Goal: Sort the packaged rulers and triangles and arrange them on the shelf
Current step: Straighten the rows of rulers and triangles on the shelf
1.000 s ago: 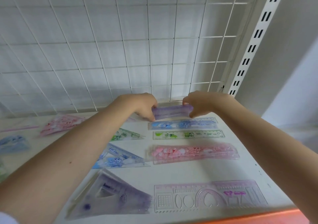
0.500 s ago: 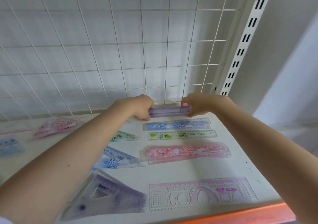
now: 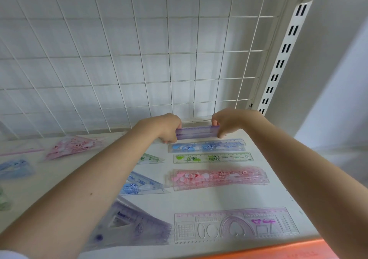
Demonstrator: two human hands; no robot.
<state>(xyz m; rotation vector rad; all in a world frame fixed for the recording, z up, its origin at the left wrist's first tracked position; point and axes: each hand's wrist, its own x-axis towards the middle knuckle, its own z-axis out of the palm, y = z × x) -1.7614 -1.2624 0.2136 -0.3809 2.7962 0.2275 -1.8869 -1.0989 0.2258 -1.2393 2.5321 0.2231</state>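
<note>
Hands: both reach to the back of the shelf [image 3: 278,181], each curled round one end of a purple ruler [image 3: 197,132].
Left hand [image 3: 169,127]: fingers wrapped over the ruler's left end, knuckles up, fingertips tucked underneath and out of sight.
Right hand [image 3: 225,122]: thumb and fingers pinch the right end; one fingertip shows below the ruler's edge.
Purple ruler: held level between the two hands, close to the wire grid [image 3: 139,59] at the back, just behind the blue ruler [image 3: 207,147]; whether it touches the shelf I cannot tell.
Ruler column: blue ruler at the back, green ruler [image 3: 213,157] just in front of it, then a pink ruler pack [image 3: 217,178], and nearest the front edge a wide purple stencil ruler [image 3: 237,226].
Triangles: a green triangle [image 3: 150,158], a blue triangle [image 3: 143,185] and a large purple triangle [image 3: 137,227] lie left of the rulers, partly hidden under the left forearm.
Far left: a pink triangle pack [image 3: 73,146] and a blue pack [image 3: 14,167], both blurred.
Right side: a slotted white upright [image 3: 282,57] runs up beside the grid.
Front edge: an orange strip [image 3: 278,249].
</note>
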